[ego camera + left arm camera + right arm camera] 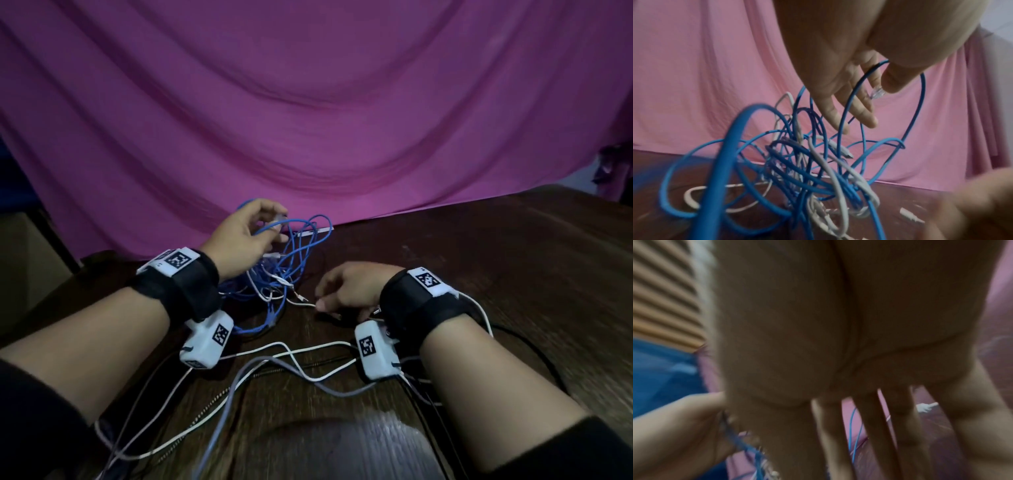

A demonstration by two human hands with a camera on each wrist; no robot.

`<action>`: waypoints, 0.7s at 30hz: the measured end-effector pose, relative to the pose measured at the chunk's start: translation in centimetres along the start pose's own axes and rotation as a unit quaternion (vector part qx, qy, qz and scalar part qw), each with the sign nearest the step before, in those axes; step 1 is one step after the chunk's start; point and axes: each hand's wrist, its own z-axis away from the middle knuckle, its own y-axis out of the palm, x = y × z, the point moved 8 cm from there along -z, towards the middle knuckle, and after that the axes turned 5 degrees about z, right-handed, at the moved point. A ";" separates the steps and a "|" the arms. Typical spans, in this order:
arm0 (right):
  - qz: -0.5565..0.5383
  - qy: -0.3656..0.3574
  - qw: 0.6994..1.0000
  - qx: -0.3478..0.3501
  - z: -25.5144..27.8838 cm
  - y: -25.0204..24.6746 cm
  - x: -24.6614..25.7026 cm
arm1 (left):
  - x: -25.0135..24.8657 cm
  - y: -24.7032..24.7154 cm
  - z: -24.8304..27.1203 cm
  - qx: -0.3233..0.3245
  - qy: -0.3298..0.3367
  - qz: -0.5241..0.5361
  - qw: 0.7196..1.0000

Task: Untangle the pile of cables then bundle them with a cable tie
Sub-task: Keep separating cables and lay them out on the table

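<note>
A tangle of blue and white cables [274, 284] lies on the dark wooden table [496, 274], just in front of my left wrist. My left hand [279, 224] is raised over the tangle. Its thumb and fingers pinch a blue cable [846, 116] right behind its clear plug [877, 93], and loops hang from it down into the pile [807, 170]. My right hand [318, 298] is low on the table to the right of the tangle, thumb and forefinger meeting on the end of a thin white cable [301, 302]. The right wrist view is blurred and shows mostly palm and fingers [871, 426].
A magenta cloth [308, 120] hangs behind the table's far edge. A flat white strip [315, 230] lies at that edge beyond the tangle. Loose white, grey and black cables [291, 356] cross the table between my forearms and run off the near side.
</note>
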 end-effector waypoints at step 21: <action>0.160 -0.016 0.985 0.068 0.1 1.4 0.8 | 3.2 -1.5 5.3 0.225 -0.006 -0.436 0.871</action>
